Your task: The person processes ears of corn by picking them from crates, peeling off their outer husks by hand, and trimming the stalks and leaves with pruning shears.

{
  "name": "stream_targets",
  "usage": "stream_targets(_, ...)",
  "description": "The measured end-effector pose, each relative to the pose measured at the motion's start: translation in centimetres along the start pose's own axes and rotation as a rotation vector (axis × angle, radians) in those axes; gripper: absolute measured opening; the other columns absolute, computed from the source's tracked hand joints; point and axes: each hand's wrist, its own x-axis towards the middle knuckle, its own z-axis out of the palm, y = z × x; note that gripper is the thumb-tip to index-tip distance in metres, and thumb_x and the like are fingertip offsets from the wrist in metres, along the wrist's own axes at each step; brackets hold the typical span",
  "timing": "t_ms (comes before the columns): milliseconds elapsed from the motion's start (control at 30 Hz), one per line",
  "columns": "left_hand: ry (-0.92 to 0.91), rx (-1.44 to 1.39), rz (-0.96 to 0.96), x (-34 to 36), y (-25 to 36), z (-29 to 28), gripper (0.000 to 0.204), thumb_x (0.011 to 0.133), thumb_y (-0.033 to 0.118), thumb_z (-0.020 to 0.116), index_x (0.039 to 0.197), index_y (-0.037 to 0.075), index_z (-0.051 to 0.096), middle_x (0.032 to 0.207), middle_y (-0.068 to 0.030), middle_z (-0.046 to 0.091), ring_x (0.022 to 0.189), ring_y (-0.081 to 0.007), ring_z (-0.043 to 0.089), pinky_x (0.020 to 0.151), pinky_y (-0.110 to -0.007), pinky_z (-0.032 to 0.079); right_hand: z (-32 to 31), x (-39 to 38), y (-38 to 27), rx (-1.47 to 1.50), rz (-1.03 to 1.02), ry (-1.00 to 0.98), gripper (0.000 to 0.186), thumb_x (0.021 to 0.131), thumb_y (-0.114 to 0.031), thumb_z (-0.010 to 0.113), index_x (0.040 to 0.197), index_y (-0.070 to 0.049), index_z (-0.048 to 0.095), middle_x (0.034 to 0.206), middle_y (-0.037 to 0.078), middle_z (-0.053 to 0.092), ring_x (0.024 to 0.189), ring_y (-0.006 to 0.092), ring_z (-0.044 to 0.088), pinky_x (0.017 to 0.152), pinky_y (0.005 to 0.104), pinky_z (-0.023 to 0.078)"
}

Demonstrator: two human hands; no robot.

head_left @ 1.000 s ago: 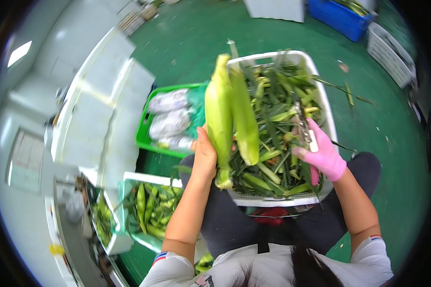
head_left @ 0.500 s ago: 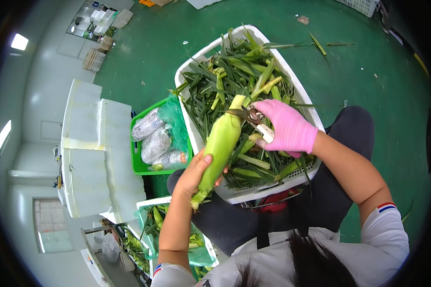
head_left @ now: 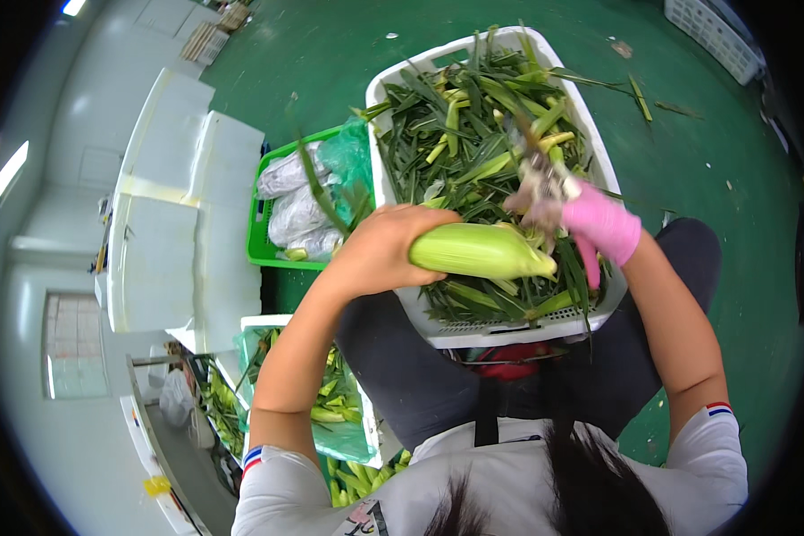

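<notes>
My left hand (head_left: 386, 246) is wrapped round an ear of corn (head_left: 482, 251) in its pale green husk. The ear lies nearly level, one narrow end pointing right toward my other hand. My right hand (head_left: 598, 219), in a pink glove with soiled fingers, grips pruning shears (head_left: 536, 161), whose blades point up and away; motion smears both. Below the hands stands a white plastic basket (head_left: 609, 192) heaped with cut green husks and leaves (head_left: 456, 121). A long leaf (head_left: 317, 183) is blurred in the air left of the basket.
A green crate (head_left: 257, 234) with wrapped bundles and a green bag stands left of the basket. White foam boxes (head_left: 156, 214) are stacked farther left. A lined white box of corn (head_left: 330, 411) sits near my left elbow. Another white crate (head_left: 715, 36) is at the far right.
My left hand has turned the ear from upright to nearly level. My right hand has moved right, with the shears away from the ear. The whole view has shifted somewhat.
</notes>
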Motion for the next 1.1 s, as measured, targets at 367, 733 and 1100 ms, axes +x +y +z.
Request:
stream_targets(367,0.709,-1.626,-0.515,0.2,0.8,12.9,0.062,0.096,0.05,0.046,0.132,-0.001,0.044,0.13,-0.0141,0.054,0.118,-0.0252,0.052,0.104,-0.041,0.039,6.0,-1.2,5.3,0.258,0.008,0.034,0.057,0.081,-0.024,0.073,0.125,0.001,0.047,0.109,0.007,0.059,0.103,0.0147,0.054,0.093,0.0302,0.044)
stream_targets(733,0.56,-0.877,-0.534,-2.3,-0.9,10.6,0.047,0.091,0.032,0.063,0.12,-0.002,0.05,0.097,-0.0126,0.062,0.083,-0.022,0.063,0.074,-0.033,0.051,5.7,-1.4,5.1,-0.923,-0.164,0.133,0.078,0.068,-0.04,0.078,0.122,0.005,0.044,0.112,0.023,0.055,0.108,0.0375,0.054,0.095,0.041,0.044)
stream_targets(1100,0.006,-0.491,-0.494,-5.6,-1.4,3.0,0.062,0.081,0.038,0.073,0.122,-0.004,0.054,0.099,-0.0159,0.066,0.092,-0.0201,0.062,0.085,-0.032,0.047,5.2,-1.3,3.1,-0.859,-0.212,-0.104,0.051,0.071,-0.033,0.077,0.104,-0.001,0.058,0.085,0.015,0.062,0.078,0.0283,0.064,0.07,0.04,0.051)
